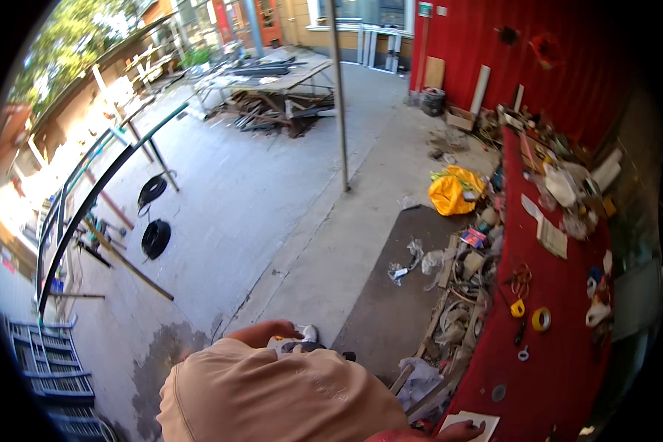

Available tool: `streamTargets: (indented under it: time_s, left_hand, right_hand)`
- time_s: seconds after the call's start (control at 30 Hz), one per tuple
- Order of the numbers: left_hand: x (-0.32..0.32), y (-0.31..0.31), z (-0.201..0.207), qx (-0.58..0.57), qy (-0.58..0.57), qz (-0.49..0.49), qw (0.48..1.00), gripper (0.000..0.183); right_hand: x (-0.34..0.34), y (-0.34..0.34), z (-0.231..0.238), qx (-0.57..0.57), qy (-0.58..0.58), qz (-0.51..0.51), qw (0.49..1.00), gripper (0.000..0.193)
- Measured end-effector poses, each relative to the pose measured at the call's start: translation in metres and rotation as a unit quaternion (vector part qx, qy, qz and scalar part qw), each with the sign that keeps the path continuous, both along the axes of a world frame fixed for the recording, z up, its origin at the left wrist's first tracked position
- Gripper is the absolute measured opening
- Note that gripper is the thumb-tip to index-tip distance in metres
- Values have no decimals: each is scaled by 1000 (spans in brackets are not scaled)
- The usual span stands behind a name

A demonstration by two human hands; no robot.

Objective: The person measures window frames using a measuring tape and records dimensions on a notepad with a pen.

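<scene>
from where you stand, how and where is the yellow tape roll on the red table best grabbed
Probably by its rim, with the right hand from above and the near side, thumb outside, a finger in the centre hole. The yellow tape roll looks ring-shaped, so the rim suits a pinch; a small yellow object and a dark tool sit on its left.
</scene>
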State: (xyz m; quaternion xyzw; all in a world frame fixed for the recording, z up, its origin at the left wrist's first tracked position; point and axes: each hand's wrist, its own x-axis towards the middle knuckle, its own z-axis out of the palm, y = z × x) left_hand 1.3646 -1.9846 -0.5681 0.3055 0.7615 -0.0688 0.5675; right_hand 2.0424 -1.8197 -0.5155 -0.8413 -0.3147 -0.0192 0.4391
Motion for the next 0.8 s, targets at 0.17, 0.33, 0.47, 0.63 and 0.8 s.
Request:
streamTargets:
  time_s: [0.17,0.33,0.47,0.63,0.8]
  left_hand:
    - [-37,33,16,129,-15,72,989,77]
    - [-92,-21,33,223,-27,237,945,78]
    - [-139,-137,-22,95,-2,333,938,81]
    - [-152,-280,-39,-2,72,513,856,75]
    - [-124,-321,-34,-63,128,547,825,71]
  right_hand:
    - [-122,77,-3,-35,-28,288,957,34]
    - [-252,107,-78,-133,-81,510,846,25]
    - [-337,95,-84,-263,-37,575,774,22]
    - [-431,117,-93,-434,1,620,654,18]
    - [-513,159,-110,-534,24,633,560,15]
